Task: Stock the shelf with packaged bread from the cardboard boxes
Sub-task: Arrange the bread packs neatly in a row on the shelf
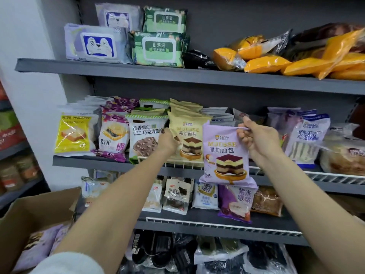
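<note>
Lilac pack (225, 155) of mousse bread: held up in front of the middle shelf (110, 162), hanging by its top right corner, lower edge drooping past the shelf lip and over the row below. Right hand (254, 135) pinches that corner between thumb and curled fingers; rest of the pack hangs free.

Beige pack (187, 135), same mousse design, stands upright at the front of a beige row on the middle shelf, just left of the lilac pack and partly behind it. Left hand (167, 141) grips its left edge, fingers curled round it.

Left along the same shelf: chocolate pack (145, 137), purple flowered pack (113, 133), yellow pack (73, 133), all upright and facing out. Right of the hands: pale blue packs (308, 135), then a clear-wrapped loaf (343, 155). White wire rail (325, 177) runs along the shelf front.

Top shelf (138, 73): wipes (126, 42) at left, orange bags (296, 54) heaped at right.

Lower shelf (197, 216): mixed small bread packs, a purple one (236, 202) directly under the lilac pack. Dark packs on the bottom level.

Box (23, 212), cardboard, open at lower left, near the left forearm; more lilac packs (39, 246) lying inside.
</note>
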The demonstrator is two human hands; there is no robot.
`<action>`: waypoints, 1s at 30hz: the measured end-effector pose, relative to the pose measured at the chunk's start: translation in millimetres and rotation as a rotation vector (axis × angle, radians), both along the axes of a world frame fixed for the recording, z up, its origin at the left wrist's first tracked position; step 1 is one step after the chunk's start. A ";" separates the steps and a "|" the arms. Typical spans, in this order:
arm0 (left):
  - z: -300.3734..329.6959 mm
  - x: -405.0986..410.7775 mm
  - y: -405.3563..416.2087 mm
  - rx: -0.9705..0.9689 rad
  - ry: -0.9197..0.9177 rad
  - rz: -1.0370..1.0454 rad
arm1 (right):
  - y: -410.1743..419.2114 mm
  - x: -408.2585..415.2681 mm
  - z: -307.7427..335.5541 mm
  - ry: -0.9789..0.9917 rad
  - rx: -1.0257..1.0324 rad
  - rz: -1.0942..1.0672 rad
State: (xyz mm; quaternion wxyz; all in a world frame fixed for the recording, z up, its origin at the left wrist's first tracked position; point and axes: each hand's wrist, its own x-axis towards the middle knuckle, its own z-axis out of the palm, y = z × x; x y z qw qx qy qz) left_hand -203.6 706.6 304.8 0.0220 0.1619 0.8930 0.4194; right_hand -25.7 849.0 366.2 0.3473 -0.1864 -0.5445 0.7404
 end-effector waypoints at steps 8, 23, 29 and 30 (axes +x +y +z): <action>17.1 81.3 28.4 0.458 0.295 -0.318 | 14.9 4.6 -6.5 0.079 -0.155 0.051; 49.1 183.5 201.7 0.524 0.046 -0.614 | 180.7 112.1 -10.8 -0.323 0.697 -0.062; 60.3 192.6 285.5 0.414 0.239 -0.367 | 252.1 114.9 -2.8 -0.292 0.784 -0.172; 58.9 192.7 296.3 0.388 0.243 -0.312 | 260.7 110.7 -6.3 -0.326 0.798 -0.165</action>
